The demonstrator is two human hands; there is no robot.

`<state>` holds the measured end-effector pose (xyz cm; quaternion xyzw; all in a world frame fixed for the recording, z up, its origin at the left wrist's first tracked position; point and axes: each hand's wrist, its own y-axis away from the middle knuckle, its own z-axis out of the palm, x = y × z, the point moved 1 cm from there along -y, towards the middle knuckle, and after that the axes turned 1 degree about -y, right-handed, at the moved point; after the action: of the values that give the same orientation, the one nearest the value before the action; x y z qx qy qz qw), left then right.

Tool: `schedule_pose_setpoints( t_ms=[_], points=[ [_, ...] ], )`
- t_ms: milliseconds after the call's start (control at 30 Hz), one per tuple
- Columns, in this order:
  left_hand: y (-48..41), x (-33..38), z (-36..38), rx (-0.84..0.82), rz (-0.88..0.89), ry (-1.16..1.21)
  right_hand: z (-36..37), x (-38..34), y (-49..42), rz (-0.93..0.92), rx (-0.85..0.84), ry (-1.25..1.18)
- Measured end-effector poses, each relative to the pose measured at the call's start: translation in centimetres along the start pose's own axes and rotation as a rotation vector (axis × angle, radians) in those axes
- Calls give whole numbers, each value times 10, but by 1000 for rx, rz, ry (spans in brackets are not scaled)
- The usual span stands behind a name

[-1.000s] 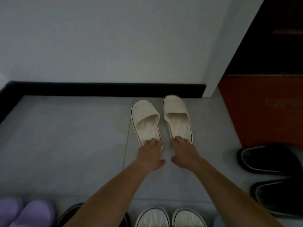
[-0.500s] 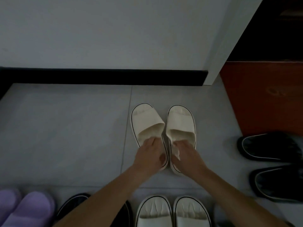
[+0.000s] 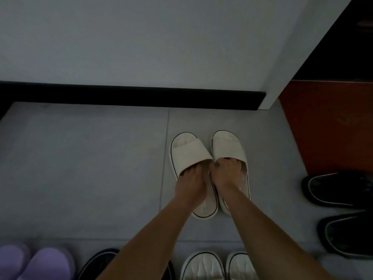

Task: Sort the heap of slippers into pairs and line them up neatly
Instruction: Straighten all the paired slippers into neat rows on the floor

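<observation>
We were mid-lineup with this pair, left hand (image 3: 191, 183) gripping the left cream slipper (image 3: 186, 152), right hand (image 3: 226, 173) gripping the right cream slipper (image 3: 229, 144), side by side on the floor (image 3: 90, 168), so next we figured level the toes and let go.

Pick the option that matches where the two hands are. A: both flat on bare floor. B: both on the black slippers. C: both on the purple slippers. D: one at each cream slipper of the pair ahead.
D: the left hand reaches under the strap of the left cream slipper; the right hand curls on the strap of the right cream slipper.
</observation>
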<state>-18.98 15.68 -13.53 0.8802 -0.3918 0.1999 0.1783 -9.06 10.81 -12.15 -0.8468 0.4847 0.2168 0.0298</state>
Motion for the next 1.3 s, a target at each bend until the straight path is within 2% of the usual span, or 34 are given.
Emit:
schedule_pose_setpoints(
  t_ms=[133, 267, 467, 567, 700, 800, 900, 1033, 1200, 1300],
  points=[
    [9, 22, 5, 160, 5, 85, -17, 6, 10, -87, 27, -197],
    [24, 89, 15, 191, 91, 3, -79, 59, 19, -190, 106, -305],
    [69, 255, 38, 121, 405, -73, -213, 209, 45, -232, 175, -240],
    [111, 330, 64, -13, 434, -55, -259, 288, 78, -140, 129, -262],
    [185, 399, 110, -161, 473, -94, -280, 398, 143, 45, 13, -441],
    [229, 431, 157, -225, 391, -152, -267, 467, 178, 141, -109, -466],
    [252, 445, 201, -284, 301, -183, -242, 506, 193, 187, -218, -420],
    [256, 443, 225, -253, 193, -209, -224, 513, 196, 54, -297, -248],
    [254, 433, 240, -493, 96, -263, -218, 513, 204, -32, -394, -313],
    [252, 435, 234, -660, 80, -266, -227, 527, 206, -194, -534, -227]
  ],
)
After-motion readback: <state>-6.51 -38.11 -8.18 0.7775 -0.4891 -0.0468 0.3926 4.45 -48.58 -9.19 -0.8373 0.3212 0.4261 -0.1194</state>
